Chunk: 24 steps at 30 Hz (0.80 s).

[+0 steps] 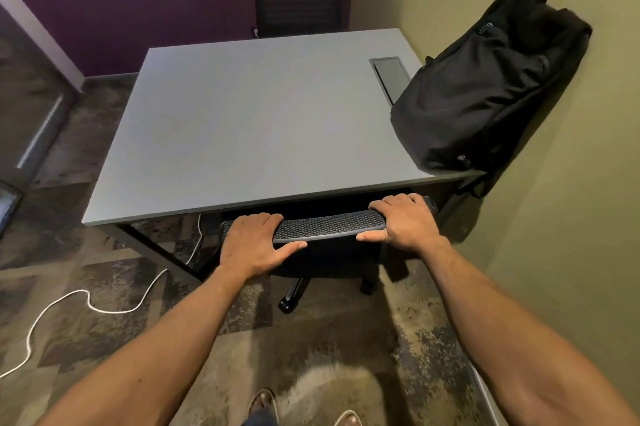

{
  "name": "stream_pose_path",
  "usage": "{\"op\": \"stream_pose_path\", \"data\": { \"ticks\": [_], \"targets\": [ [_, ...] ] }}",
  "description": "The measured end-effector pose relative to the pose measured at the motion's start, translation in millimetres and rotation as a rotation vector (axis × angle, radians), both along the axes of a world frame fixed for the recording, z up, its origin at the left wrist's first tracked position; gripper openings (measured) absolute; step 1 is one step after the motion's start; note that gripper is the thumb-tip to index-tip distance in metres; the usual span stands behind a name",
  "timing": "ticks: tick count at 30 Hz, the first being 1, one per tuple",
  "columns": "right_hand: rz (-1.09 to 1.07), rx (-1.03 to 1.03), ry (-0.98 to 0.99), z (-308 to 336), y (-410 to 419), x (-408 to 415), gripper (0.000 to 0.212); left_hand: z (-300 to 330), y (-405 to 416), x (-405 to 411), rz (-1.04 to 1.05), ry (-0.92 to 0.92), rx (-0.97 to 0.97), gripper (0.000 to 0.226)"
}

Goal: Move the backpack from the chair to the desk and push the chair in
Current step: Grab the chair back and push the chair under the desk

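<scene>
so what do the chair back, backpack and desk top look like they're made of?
Chair back: black mesh on a plastic-looking frame; a woven grid shows on the top edge.
Backpack: black woven synthetic, probably nylon; matte, soft creases, zip.
Desk: grey matte laminate or painted board, judging by the flat, uniform, thin-edged slab; core unknown.

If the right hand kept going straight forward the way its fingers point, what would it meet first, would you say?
Probably the front edge of the desk. The right hand grips the top of the chair back, fingers aimed at that edge just ahead; depth is hard to judge, so it might pass just beneath.
</scene>
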State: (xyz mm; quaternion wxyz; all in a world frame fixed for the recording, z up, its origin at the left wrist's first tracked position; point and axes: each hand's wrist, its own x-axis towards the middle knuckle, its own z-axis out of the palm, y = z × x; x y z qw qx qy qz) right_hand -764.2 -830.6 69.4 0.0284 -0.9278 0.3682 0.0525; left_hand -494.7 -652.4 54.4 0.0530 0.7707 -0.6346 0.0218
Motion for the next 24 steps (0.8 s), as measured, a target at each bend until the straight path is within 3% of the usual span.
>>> {"op": "stream_pose_path", "data": {
  "ticks": [24],
  "targets": [
    [-0.034,0.056,0.025,-5,-58,21,0.108,0,-63,28,-0.027,0.029,0.067,0.095]
  ]
}}
